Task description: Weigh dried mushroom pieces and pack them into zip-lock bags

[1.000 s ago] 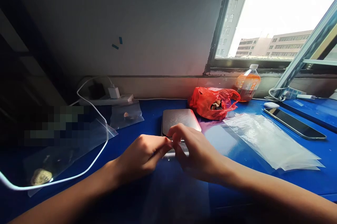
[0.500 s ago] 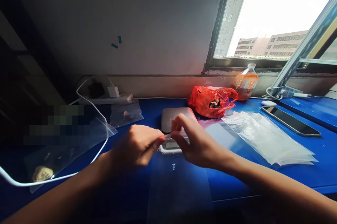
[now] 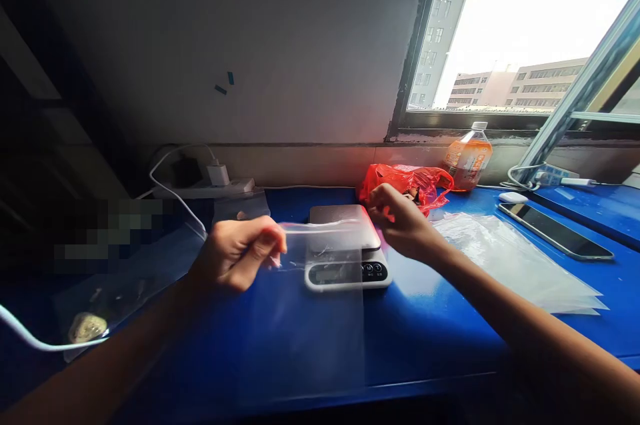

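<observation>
My left hand (image 3: 245, 252) is closed in a pinch on the top left corner of a clear zip bag (image 3: 310, 325). The bag hangs down in front of a white kitchen scale (image 3: 345, 282) and partly covers its display. Beyond the right edge of the bag is my right hand (image 3: 400, 222), its fingers loosely curled and apart, with nothing seen between them. It is over the right side of the scale, in front of a red plastic bag (image 3: 373, 178) that has dark brownish pieces in its opening.
Flat clear bags (image 3: 520, 265) lie in a stack on the blue table (image 3: 440, 352), beside a phone (image 3: 555, 232). An orange drink bottle (image 3: 467, 158) stands by the window. At left are a bagged pale lump (image 3: 87, 327), a white cable (image 3: 45, 345) and a power strip (image 3: 240, 185).
My hands have moved apart. The right one has let go of the zip bag and moved up and right towards the red bag; the left has drawn the zip bag leftward, uncovering part of the scale.
</observation>
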The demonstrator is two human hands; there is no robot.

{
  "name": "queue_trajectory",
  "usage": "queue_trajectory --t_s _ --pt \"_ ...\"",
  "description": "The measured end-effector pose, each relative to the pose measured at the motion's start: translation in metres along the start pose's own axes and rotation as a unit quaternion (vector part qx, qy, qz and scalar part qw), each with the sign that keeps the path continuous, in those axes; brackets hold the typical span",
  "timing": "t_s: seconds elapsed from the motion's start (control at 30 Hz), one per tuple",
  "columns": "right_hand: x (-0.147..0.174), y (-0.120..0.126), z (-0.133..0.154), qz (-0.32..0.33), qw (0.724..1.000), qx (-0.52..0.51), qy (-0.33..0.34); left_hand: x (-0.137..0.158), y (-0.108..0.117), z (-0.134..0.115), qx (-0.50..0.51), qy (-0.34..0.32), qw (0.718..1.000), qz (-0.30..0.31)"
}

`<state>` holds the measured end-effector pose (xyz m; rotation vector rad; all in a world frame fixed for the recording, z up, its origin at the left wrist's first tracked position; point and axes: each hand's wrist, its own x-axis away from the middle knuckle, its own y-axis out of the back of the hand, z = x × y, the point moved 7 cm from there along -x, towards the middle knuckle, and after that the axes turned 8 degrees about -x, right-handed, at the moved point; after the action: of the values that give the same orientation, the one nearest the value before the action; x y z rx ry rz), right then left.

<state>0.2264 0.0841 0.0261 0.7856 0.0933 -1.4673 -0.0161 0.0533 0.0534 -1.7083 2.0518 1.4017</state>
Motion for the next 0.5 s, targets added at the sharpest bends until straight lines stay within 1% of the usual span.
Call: queue_trajectory --t_s 0.07,0.1,0.17,0.27,0.3,0.37,0.43,0.47,0.5 --pt "0.0 0.012 -0.01 -0.035 0.999 -0.024 -0.035 -0.002 0.012 0.005 0.019 0.019 0.998 -0.048" --pt "0.002 0.014 -0.01 -0.035 0.997 -0.048 -0.045 -0.002 0.017 0.009 0.025 0.032 0.997 -0.07" --pt "0.008 0.005 0.0 0.003 0.992 -0.116 -0.046 -0.003 0.017 0.018 0.032 0.051 0.996 -0.072" --pt "0.02 -0.023 0.023 0.075 0.976 -0.202 -0.042 -0.001 -0.003 0.026 0.036 0.06 0.997 -0.013" --pt "0.023 -0.03 0.029 0.081 0.974 -0.206 -0.039 0.001 -0.011 0.028 0.039 0.06 0.997 0.007" --pt "0.025 -0.037 0.038 0.068 0.981 -0.179 -0.026 0.005 -0.026 0.025 0.037 0.046 0.997 0.046" --pt "0.025 -0.03 0.044 0.037 0.99 -0.134 0.0 0.008 -0.037 0.016 0.012 0.011 0.995 0.097" --pt "0.024 -0.019 0.046 0.019 0.993 -0.113 0.016 0.008 -0.04 0.012 -0.007 -0.006 0.992 0.123" --pt "0.024 -0.003 0.046 0.001 0.995 -0.094 0.03 0.008 -0.042 0.01 -0.03 -0.017 0.988 0.148"
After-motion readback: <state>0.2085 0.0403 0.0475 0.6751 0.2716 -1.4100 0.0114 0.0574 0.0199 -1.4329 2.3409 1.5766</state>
